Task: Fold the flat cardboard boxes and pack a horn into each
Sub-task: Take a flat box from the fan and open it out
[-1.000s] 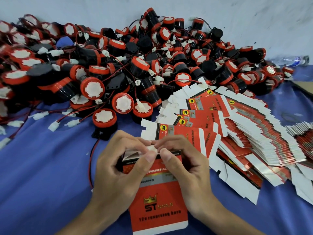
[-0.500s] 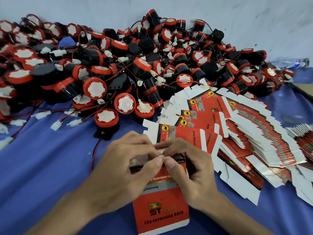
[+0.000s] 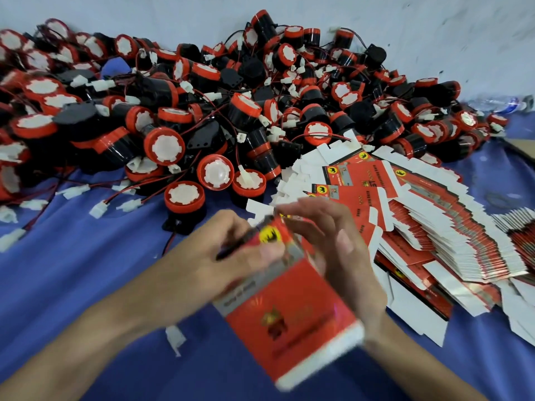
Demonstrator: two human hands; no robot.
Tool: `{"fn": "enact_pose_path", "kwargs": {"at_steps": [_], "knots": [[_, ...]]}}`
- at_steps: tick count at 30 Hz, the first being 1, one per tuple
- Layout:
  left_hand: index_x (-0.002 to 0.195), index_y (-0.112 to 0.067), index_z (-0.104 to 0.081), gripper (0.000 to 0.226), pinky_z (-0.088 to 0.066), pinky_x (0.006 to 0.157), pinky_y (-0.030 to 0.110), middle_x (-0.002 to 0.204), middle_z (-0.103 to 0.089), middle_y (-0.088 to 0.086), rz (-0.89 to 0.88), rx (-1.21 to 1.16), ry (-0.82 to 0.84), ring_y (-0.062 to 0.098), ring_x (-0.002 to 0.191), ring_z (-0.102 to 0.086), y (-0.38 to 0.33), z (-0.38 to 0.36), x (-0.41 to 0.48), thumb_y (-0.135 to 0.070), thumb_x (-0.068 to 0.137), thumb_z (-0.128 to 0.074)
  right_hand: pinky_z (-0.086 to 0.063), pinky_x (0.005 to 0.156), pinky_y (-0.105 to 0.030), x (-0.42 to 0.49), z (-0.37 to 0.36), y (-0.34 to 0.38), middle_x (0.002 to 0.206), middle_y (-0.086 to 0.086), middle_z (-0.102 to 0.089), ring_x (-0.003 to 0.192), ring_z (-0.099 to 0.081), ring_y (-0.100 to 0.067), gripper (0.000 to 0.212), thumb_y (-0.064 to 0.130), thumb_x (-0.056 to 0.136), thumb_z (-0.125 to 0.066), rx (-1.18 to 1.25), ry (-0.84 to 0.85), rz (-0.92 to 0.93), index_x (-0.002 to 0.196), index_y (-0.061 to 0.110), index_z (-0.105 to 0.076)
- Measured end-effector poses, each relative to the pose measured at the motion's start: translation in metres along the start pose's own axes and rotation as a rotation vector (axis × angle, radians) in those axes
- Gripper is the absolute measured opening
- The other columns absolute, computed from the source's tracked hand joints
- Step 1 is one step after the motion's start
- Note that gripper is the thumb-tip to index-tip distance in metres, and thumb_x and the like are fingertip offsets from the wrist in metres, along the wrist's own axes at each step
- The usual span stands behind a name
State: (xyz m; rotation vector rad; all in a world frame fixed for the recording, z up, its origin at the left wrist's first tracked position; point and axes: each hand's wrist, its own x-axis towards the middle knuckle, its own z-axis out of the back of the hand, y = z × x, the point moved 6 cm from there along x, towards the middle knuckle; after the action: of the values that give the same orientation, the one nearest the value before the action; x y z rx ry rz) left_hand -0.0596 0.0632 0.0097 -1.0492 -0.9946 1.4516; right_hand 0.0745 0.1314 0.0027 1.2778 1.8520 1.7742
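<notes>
Your left hand (image 3: 223,256) grips the box (image 3: 289,319) at its far end, right hand (image 3: 338,250) open alongside; its length runs toward you.

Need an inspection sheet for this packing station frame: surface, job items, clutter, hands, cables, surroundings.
Surface: blue cloth, wrinkled.
Job's things: red box held up, blurred, contents not visible; horn pile across the back; fanned stack of flat boxes at right.
Clutter: plastic bottle lying far right by the wall; brown board at right edge.
Grippers: left hand grips the box's upper end; right hand against its right side, fingers fairly straight.
Cables: wired white connectors trail from the pile onto the cloth at left.
Surroundings: pale scuffed wall behind.
</notes>
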Motion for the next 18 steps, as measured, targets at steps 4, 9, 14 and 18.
{"fn": "enact_pose_path", "kwargs": {"at_steps": [4, 9, 14, 18], "knots": [[0.134, -0.011, -0.045, 0.079, -0.058, 0.083, 0.033, 0.123, -0.064, 0.011, -0.043, -0.616, -0.267, 0.022, 0.109, -0.065, 0.011, 0.016, 0.011, -0.062, 0.077, -0.064, -0.051, 0.093, -0.042, -0.003, -0.004, -0.009, 0.122, -0.009, -0.062, 0.110, -0.059, -0.027, 0.056, 0.057, 0.076, -0.067, 0.335, -0.040, -0.208, 0.118, 0.020, -0.060], [0.135, -0.028, -0.042, 0.081, -0.053, 0.086, 0.024, 0.126, -0.064, -0.010, -0.189, -0.603, -0.098, 0.009, 0.116, -0.060, 0.018, -0.008, 0.012, -0.067, 0.069, -0.067, -0.047, 0.095, -0.019, -0.019, -0.031, -0.014, 0.123, 0.013, -0.064, 0.110, -0.059, 0.002, 0.044, 0.037, 0.077, -0.072, 0.034, 0.136, -0.241, 0.119, 0.029, -0.062], [0.131, -0.041, -0.040, 0.087, -0.047, 0.098, 0.034, 0.124, -0.057, -0.009, -0.321, -0.080, -0.045, 0.014, 0.124, -0.052, 0.010, 0.017, 0.017, -0.071, 0.057, -0.075, -0.049, 0.070, -0.009, -0.020, -0.009, -0.011, 0.084, 0.016, -0.070, 0.082, -0.066, 0.006, 0.021, 0.027, 0.074, -0.076, -0.331, -0.104, -0.095, 0.094, 0.030, -0.070], [0.138, -0.044, -0.019, 0.106, -0.044, 0.091, 0.012, 0.136, -0.042, -0.009, -0.401, -0.002, -0.026, -0.003, 0.127, -0.043, 0.006, -0.001, 0.005, -0.062, 0.054, -0.082, -0.055, 0.071, -0.028, -0.013, -0.014, -0.004, 0.124, 0.009, -0.044, 0.103, -0.056, -0.004, 0.084, 0.059, 0.061, -0.074, -1.035, -0.113, 0.069, 0.132, 0.036, -0.034]]}}
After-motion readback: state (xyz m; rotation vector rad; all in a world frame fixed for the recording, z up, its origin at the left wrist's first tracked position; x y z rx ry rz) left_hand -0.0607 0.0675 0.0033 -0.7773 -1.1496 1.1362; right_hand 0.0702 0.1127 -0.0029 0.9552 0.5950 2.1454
